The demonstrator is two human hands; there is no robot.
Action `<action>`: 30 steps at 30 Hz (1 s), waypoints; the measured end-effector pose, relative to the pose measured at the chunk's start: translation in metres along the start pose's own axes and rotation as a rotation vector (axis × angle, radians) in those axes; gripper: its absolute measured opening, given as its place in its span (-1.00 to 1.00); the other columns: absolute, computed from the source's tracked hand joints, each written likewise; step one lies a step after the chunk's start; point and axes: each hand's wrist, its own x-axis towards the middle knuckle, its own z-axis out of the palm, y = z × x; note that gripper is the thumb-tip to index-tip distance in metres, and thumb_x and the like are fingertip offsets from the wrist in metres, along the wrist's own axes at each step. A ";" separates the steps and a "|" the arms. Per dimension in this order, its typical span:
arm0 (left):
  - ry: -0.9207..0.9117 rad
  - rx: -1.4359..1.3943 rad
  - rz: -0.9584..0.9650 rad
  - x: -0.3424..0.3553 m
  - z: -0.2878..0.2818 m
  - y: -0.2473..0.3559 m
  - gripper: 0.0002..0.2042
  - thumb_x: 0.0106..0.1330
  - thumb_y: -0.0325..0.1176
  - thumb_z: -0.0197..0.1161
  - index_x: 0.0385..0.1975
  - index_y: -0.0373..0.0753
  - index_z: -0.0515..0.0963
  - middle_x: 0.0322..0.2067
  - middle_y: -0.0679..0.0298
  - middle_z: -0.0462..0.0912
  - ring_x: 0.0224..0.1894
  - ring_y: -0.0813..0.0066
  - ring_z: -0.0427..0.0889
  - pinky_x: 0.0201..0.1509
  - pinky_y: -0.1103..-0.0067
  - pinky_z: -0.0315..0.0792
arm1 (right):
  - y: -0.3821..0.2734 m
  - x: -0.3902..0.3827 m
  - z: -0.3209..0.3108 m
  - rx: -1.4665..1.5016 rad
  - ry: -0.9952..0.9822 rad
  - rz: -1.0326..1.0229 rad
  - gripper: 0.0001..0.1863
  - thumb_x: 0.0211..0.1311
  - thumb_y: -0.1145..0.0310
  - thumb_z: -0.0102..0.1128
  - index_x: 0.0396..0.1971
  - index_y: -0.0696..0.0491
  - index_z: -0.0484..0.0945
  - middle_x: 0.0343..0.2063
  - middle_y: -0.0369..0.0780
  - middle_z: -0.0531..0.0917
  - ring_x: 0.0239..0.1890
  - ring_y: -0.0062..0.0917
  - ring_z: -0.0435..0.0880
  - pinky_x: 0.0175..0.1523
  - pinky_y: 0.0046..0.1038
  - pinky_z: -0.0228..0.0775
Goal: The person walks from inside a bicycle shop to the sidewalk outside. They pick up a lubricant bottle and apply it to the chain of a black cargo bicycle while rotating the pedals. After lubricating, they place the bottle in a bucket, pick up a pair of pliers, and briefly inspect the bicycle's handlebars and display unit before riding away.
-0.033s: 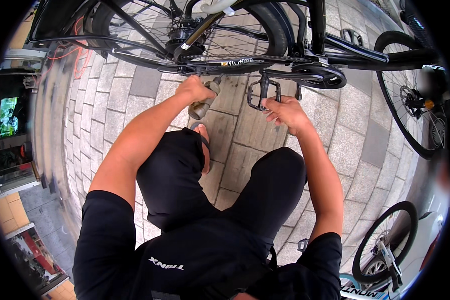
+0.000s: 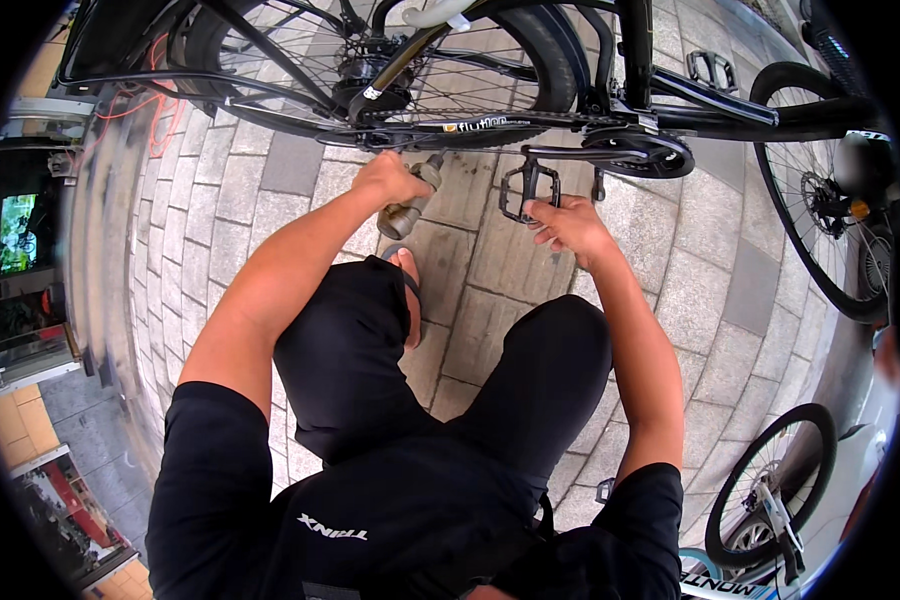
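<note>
A black bicycle pedal [image 2: 531,182] hangs at the end of its crank arm [image 2: 570,154], and the fingers of my right hand [image 2: 582,232] are closed on its near edge. To the left, below the rear hub, my left hand [image 2: 388,182] is wrapped round a dull olive-brown tool [image 2: 400,216] with a narrow dark tip. That tip angles up toward the chain area. My palm hides part of the tool, so its exact kind is unclear. The black bicycle [image 2: 635,60] stands across the far side, its chainring [image 2: 650,152] right of the pedal.
The rear wheel [image 2: 560,60] is beyond my hands. The bicycle's far-side pedal [image 2: 710,70] sticks out past the frame. Another wheel [image 2: 770,170] is at the right, with a white bicycle [image 2: 770,520] at lower right. An orange cord [image 2: 160,120] lies on the paving at upper left.
The near pedal has shifted slightly right and nearer me with my right hand on it. The far-side pedal has moved a little farther away. My left hand holds its place.
</note>
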 end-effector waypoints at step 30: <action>-0.068 0.029 -0.042 0.002 -0.004 0.002 -0.37 -0.13 0.06 0.59 -0.23 -0.43 0.74 -0.13 -0.04 0.78 -0.09 0.16 0.78 0.00 0.39 0.61 | -0.049 -0.119 -0.102 0.523 -0.004 -0.349 -0.78 0.33 0.27 0.38 -0.31 0.13 0.63 -0.48 -0.11 0.75 -0.70 -0.66 0.54 -0.61 -0.67 0.29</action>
